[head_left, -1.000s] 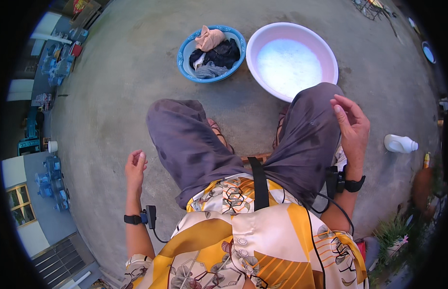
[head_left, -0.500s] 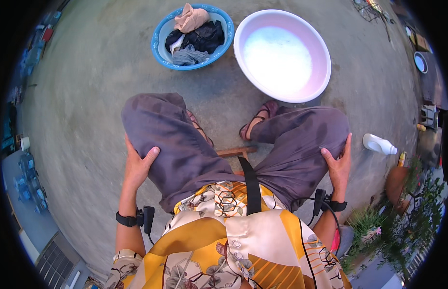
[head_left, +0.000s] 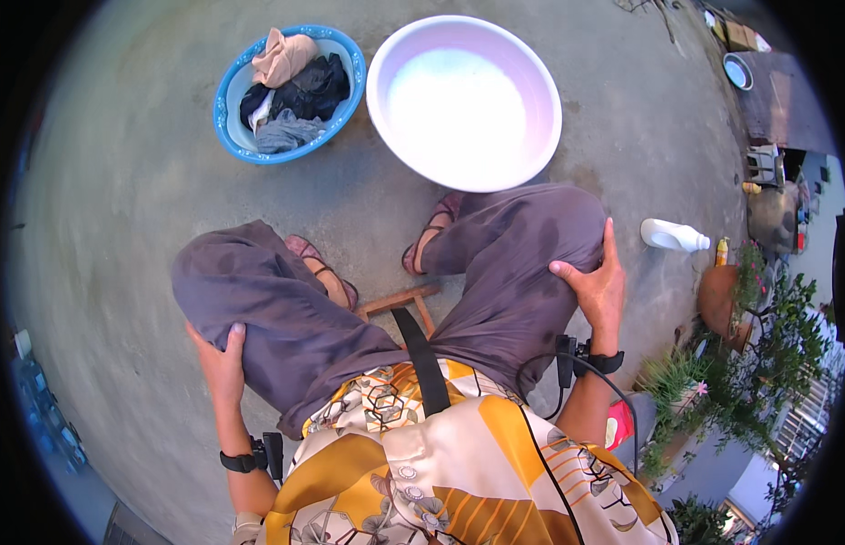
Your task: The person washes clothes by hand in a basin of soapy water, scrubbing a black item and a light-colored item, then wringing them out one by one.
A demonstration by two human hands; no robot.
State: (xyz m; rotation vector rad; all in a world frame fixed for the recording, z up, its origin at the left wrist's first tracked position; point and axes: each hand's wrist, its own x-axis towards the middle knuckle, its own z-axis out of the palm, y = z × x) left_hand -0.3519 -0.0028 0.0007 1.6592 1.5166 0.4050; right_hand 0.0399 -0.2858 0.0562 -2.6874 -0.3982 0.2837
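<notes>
My left hand [head_left: 222,361] rests against the outer side of my left leg, its thumb apart on the dark purple trousers [head_left: 300,336] and its other fingers partly hidden by the leg. On the outside of my right knee lies my right hand [head_left: 597,292], thumb and fingers spread, holding nothing. Both hands are open. Beyond my feet stands a blue basin [head_left: 224,107] with peach, black and grey clothes [head_left: 306,89] bunched inside. Close beside it, a larger pale pink-white basin [head_left: 551,109] holds whitish, foamy water [head_left: 459,109].
A white plastic bottle [head_left: 672,235] lies on the concrete floor [head_left: 123,236] to the right. Past it are a yellow bottle [head_left: 722,252], a brown pot [head_left: 717,300] and leafy plants [head_left: 767,350]. Part of a low wooden stool [head_left: 397,301] shows beneath me.
The view has turned to the right, so the basins and my legs sit farther left in it. Both hands stay in place on my legs.
</notes>
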